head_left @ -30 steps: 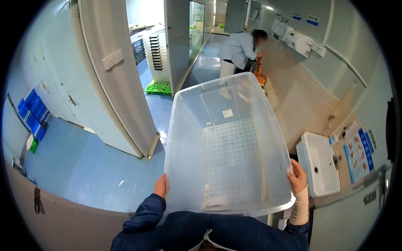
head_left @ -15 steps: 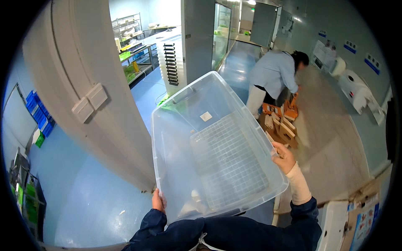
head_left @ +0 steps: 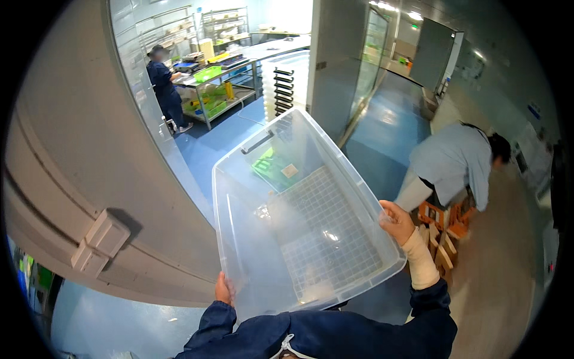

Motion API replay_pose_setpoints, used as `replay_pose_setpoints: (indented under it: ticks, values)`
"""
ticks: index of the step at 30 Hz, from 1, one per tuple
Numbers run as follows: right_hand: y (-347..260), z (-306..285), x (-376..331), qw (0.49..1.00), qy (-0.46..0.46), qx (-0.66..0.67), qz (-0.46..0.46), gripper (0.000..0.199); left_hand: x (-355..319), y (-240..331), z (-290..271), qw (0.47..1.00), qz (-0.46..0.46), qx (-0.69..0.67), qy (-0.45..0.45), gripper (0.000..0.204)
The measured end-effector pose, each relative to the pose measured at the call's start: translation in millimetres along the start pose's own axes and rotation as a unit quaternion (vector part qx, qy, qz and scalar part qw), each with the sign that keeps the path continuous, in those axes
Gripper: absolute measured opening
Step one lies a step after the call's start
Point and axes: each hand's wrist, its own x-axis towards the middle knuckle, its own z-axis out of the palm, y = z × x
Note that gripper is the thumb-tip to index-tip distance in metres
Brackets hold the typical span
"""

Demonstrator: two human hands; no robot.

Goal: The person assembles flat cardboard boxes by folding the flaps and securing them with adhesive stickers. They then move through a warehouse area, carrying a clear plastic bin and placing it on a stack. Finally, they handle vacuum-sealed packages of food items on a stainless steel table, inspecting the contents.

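A large clear plastic storage box (head_left: 335,239) with a gridded bottom is carried tilted in front of my body, its inside facing up and nothing lying in it. My left hand (head_left: 225,289) grips its near left wall low down. My right hand (head_left: 397,222) is closed round the rim on the right side, thumb over the edge. A black handle (head_left: 258,143) sits on the box's far wall, and a small pale label (head_left: 289,171) shows near it. Through the clear plastic a green thing shows, whose kind I cannot make out. The fingers under the box are partly hidden.
Beside me on the left is a grey door frame (head_left: 72,149) with white switch boxes. Through the doorway stand stacked clear boxes (head_left: 284,84) and a metal workbench (head_left: 239,66) with a person in dark clothes (head_left: 161,87). At right, a person (head_left: 454,158) bends over cardboard and orange items (head_left: 445,224).
My view has turned left and moved closer to the doorway, bringing the person at the workbench into sight. The clear box stays in both hands. The bending person now appears farther right.
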Motion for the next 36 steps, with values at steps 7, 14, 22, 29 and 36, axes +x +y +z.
replay_pose_setpoints:
  ticks: [7, 14, 22, 29, 36]
  values:
    - [44.7, -22.3, 205.5, 0.991, -0.116, 0.057, -0.022, 0.051, 81.3, 31.8, 75.2, 0.994, 0.061, -0.030, 0.084, 0.053]
    - [34.3, -8.1, 351.2, 0.972, -0.205, 0.106, -0.034, 0.052, 129.5, 79.3, 126.7, 0.979, 0.034, -0.079, 0.184, 0.062]
    - [-0.7, 29.5, 476.8, 0.970, -0.180, 0.108, -0.119, 0.054, 253.2, 180.2, 138.9, 0.960, 0.160, -0.183, 0.143, 0.053]
    - [-68.7, 66.2, 554.2, 0.967, -0.106, -0.015, -0.231, 0.056, 328.7, 359.0, 187.8, 0.940, 0.274, -0.195, 0.055, 0.035]
    - [-106.2, 99.0, 629.6, 0.952, 0.054, -0.027, -0.299, 0.058, 395.2, 520.2, 231.5, 0.896, 0.375, -0.229, 0.063, 0.033]
